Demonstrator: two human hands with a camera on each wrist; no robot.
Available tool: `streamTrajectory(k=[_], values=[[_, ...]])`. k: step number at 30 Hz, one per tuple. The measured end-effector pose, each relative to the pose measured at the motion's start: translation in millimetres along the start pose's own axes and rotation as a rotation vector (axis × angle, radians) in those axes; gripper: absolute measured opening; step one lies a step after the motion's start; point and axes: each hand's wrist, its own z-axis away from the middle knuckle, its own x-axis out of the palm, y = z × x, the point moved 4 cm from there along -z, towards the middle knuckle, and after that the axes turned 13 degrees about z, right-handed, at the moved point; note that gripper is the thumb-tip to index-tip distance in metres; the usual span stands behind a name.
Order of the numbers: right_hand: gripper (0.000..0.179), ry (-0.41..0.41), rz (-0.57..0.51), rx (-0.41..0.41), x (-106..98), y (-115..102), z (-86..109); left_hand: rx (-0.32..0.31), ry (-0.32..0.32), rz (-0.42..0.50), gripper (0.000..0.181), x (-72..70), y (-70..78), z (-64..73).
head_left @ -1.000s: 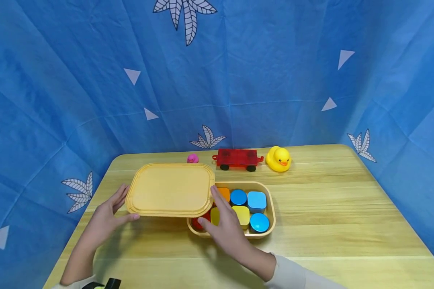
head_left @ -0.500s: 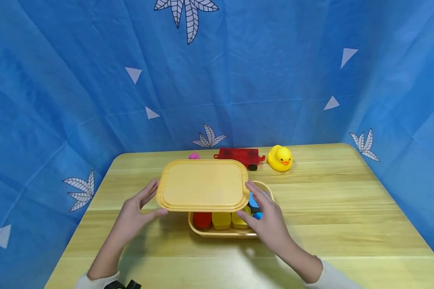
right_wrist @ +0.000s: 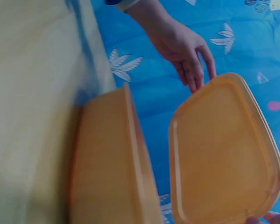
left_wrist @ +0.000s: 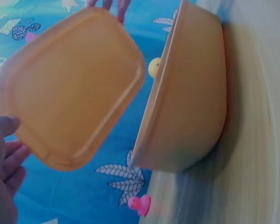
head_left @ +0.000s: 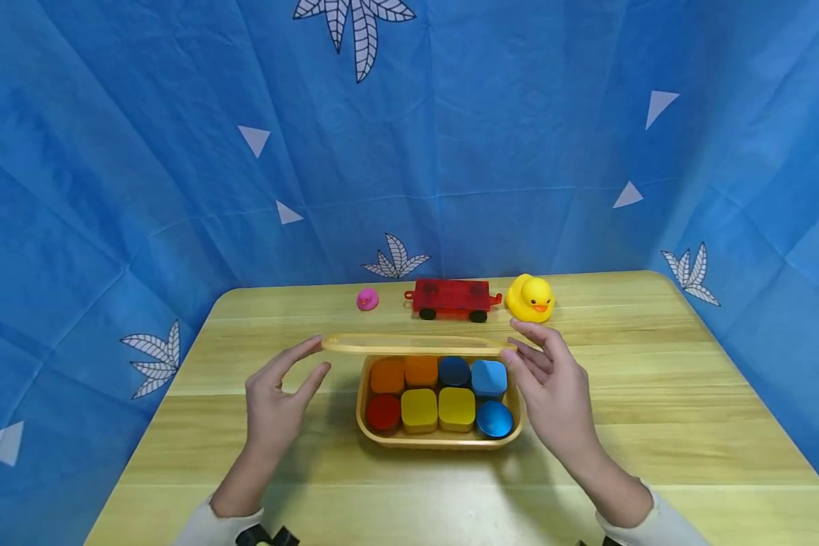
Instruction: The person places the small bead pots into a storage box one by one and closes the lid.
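Note:
A yellow-orange plastic lid (head_left: 419,345) is held nearly edge-on above the back of a matching box (head_left: 437,444). At its left end my left hand (head_left: 273,398) holds it with fingers and thumb; the thumb (left_wrist: 9,125) shows at the lid's rim in the left wrist view. My right hand (head_left: 556,387) holds the opposite end, its thumb and fingers at the corner. Inside the uncovered box sit two rows of coloured blocks: orange blocks (head_left: 421,371), a dark blue one (head_left: 454,371), a light blue one (head_left: 489,378), a red one (head_left: 384,413), yellow blocks (head_left: 419,409) and a blue one (head_left: 494,418).
Behind the box, along the back of the wooden table (head_left: 655,379), stand a small pink duck (head_left: 367,299), a red toy wagon (head_left: 453,298) with black wheels and a yellow duck (head_left: 530,298). A blue printed cloth (head_left: 478,136) hangs behind and around the table.
Both hands have carried the lid rightward until it is over the box. The lid has tipped from showing its broad face to nearly edge-on, so the blocks show again.

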Motion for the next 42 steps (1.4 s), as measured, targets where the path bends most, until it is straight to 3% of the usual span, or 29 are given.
streamTrajectory(k=[5, 7, 11, 17, 25, 29, 34, 38, 42], values=[[0.032, 0.106, -0.009, -0.083, -8.6, -13.0, -5.2, 0.129, 0.134, 0.036, 0.04, 7.3, 2.5, -3.5], [0.029, 0.132, 0.009, -0.127, -10.3, -17.3, -6.2, 0.126, 0.164, 0.05, 0.036, 9.1, 2.4, -4.6], [0.029, 0.137, 0.065, -0.157, -10.9, -20.3, -7.8, 0.032, 0.174, 0.069, 0.032, 12.0, 0.3, -5.6], [0.043, 0.099, 0.187, -0.15, -7.2, -13.4, -8.9, -0.144, 0.123, 0.062, 0.03, 17.2, -5.7, -4.6], [0.06, 0.039, 0.226, -0.117, 6.2, 12.1, -7.8, -0.317, -0.044, -0.007, 0.04, 31.6, -20.3, 4.2], [0.058, 0.044, 0.247, -0.092, 15.0, 26.1, -3.2, -0.345, -0.113, -0.057, 0.054, 40.3, -28.2, 10.0], [0.052, 0.049, 0.225, -0.041, 26.3, 42.6, 2.1, -0.365, -0.153, -0.099, 0.056, 49.8, -37.2, 19.1], [0.05, 0.051, 0.184, 0.018, 34.4, 55.0, 4.9, -0.395, -0.149, -0.099, 0.054, 57.9, -43.6, 28.5], [0.052, 0.05, 0.145, 0.069, 40.6, 62.8, 6.2, -0.385, -0.109, -0.042, 0.049, 66.0, -47.3, 36.6]])
